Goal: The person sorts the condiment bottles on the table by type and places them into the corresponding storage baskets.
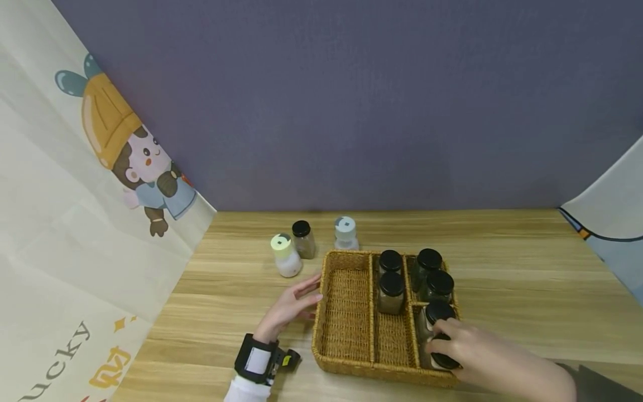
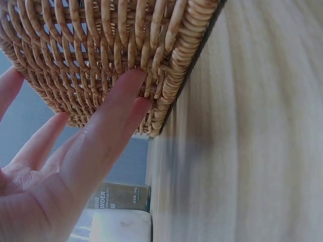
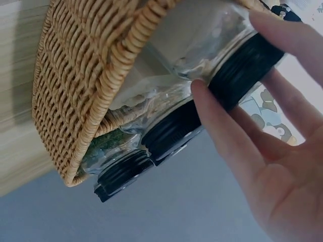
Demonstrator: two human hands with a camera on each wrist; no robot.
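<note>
A woven basket (image 1: 346, 362) with several compartments stands on the wooden table. My right hand (image 1: 469, 349) pinches the black lid of a glass jar (image 3: 247, 70) between thumb and fingers. That jar stands in the front right compartment, beside another black-lidded jar (image 1: 438, 312). Two more jars, one of them a jar with green contents (image 3: 108, 146), fill the back right compartment. In the middle compartment are two black-lidded jars, the nearer jar (image 1: 391, 296) holding brownish powder. With fingers extended, my left hand (image 1: 288, 306) touches the basket's left outer wall (image 2: 111, 55).
Left of the basket stand a white bottle with a yellow-green cap (image 1: 285, 259) and a black-lidded jar (image 1: 305, 243). Behind it is a white-capped bottle (image 1: 345, 231). A dark blue-grey wall (image 1: 361, 111) closes off the table's back; a printed curtain (image 1: 75, 223) hangs at left.
</note>
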